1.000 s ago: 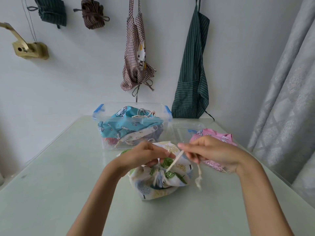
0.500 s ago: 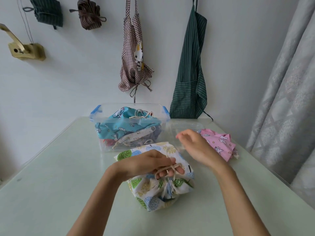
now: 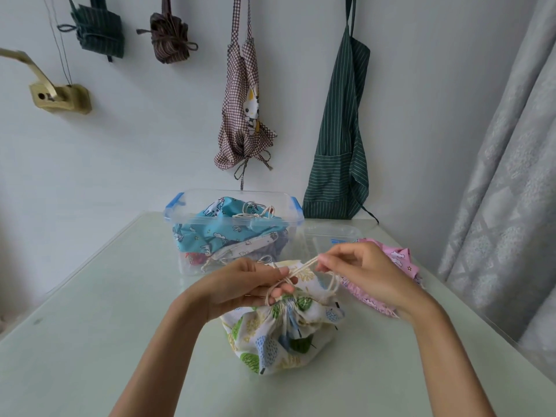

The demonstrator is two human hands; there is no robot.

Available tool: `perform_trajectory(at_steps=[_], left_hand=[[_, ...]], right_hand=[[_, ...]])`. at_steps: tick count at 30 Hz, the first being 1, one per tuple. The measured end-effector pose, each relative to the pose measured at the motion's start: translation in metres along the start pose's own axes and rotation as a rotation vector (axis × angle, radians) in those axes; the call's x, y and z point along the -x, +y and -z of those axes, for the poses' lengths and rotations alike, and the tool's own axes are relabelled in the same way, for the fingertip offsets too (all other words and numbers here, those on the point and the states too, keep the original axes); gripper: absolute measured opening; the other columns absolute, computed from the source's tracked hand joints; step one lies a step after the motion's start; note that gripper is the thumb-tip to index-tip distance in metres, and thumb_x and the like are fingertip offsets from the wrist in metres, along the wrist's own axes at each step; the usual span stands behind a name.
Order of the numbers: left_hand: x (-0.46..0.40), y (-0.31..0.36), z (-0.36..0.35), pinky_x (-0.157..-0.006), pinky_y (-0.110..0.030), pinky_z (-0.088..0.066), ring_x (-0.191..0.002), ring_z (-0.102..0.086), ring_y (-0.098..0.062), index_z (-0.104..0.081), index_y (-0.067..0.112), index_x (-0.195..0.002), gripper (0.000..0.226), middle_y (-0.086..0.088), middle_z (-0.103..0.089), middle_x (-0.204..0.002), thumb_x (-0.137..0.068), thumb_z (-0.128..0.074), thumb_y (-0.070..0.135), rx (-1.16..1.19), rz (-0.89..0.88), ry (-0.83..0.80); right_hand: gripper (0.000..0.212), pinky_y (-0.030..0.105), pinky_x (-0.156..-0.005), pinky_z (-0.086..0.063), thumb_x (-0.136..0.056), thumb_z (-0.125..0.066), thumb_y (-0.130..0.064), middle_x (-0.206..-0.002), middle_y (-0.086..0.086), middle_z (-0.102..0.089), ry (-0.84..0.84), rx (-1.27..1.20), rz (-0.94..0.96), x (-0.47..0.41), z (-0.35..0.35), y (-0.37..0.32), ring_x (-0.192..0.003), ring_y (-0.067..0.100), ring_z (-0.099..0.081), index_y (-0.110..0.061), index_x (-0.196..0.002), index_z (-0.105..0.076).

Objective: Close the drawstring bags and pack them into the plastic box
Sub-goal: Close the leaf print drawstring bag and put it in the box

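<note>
Under my hands sits a white drawstring bag [image 3: 279, 335] printed with green, blue and yellow trees, its cord [image 3: 304, 266] cream. Beyond them I see a clear plastic box [image 3: 192, 206] with blue latches holding a turquoise bag [image 3: 222, 230]. By my right hand lies a pink bag [image 3: 397, 260]. The worktop [image 3: 90, 326] is pale green.

You are in a home, in a plain domestic room rather than a shop or workshop. On the white wall ahead of you hang household aprons: a green striped apron [image 3: 340, 139] near the worktop's far right corner and a brown checked apron [image 3: 245, 115] with a cartoon rabbit patch beside it. Two folded cloth bundles [image 3: 99, 31] hang further left, above an old yellowed wall fitting [image 3: 60, 97]. A pale grey patterned curtain [image 3: 505, 176] falls along the worktop's right edge. The worktop [image 3: 90, 326] itself is a pale green glass-topped table pushed against the wall, carrying a clear plastic box [image 3: 233, 230] of printed fabric bags at its far edge.
</note>
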State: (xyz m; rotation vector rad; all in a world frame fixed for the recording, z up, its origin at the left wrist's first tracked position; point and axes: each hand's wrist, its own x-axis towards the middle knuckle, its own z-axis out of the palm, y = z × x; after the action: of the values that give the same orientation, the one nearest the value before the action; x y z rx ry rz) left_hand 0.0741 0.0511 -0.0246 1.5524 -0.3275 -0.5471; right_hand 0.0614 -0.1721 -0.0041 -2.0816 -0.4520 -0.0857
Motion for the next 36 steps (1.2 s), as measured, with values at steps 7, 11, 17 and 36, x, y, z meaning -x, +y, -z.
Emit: perform_trajectory(at_steps=[7, 11, 17, 36], left_hand=[[-0.002, 0.0, 0.004, -0.067, -0.016, -0.057, -0.068, -0.069, -0.009, -0.076, 0.005, -0.089, 0.025, -0.009, -0.074, -0.082, -0.067, -0.073, 0.016, 0.237, -0.045, 0.171], [-0.001, 0.002, -0.001, -0.058, -0.014, -0.055, -0.061, -0.069, -0.008, -0.076, 0.006, -0.085, 0.017, -0.006, -0.074, -0.074, -0.068, -0.072, 0.007, 0.239, -0.051, 0.217], [0.0, 0.005, -0.006, -0.061, -0.016, -0.055, -0.057, -0.062, -0.009, -0.074, 0.009, -0.068, 0.024, -0.005, -0.07, -0.068, -0.077, -0.062, -0.01, 0.077, -0.163, 0.241], [-0.004, -0.003, -0.006, -0.072, -0.027, -0.059, -0.072, -0.072, -0.01, -0.078, 0.018, -0.081, 0.013, 0.005, -0.076, -0.077, -0.068, -0.081, 0.02, -0.421, -0.493, 0.516]], right_hand=[[0.027, 0.029, -0.069, -0.052, -0.079, -0.064, -0.044, -0.071, 0.001, -0.069, -0.374, 0.06, 0.018, 0.016, -0.001, -0.031, -0.062, 0.016, -0.058, -0.022, -0.089, -0.076], [0.036, 0.04, -0.088, -0.049, -0.085, -0.053, -0.054, -0.088, 0.001, -0.074, -0.246, 0.198, 0.001, 0.013, -0.01, -0.034, -0.083, 0.021, -0.065, -0.026, -0.088, -0.076], [0.025, 0.038, -0.094, -0.046, -0.099, -0.043, -0.032, -0.101, 0.001, -0.069, -0.18, 0.225, -0.069, -0.007, -0.033, -0.014, -0.098, 0.015, -0.062, -0.024, -0.104, -0.066], [0.028, 0.028, -0.101, -0.045, -0.087, -0.059, -0.013, -0.117, 0.018, -0.066, -0.241, -0.583, -0.323, -0.013, -0.043, 0.009, -0.112, 0.023, -0.061, 0.0, -0.11, -0.066]])
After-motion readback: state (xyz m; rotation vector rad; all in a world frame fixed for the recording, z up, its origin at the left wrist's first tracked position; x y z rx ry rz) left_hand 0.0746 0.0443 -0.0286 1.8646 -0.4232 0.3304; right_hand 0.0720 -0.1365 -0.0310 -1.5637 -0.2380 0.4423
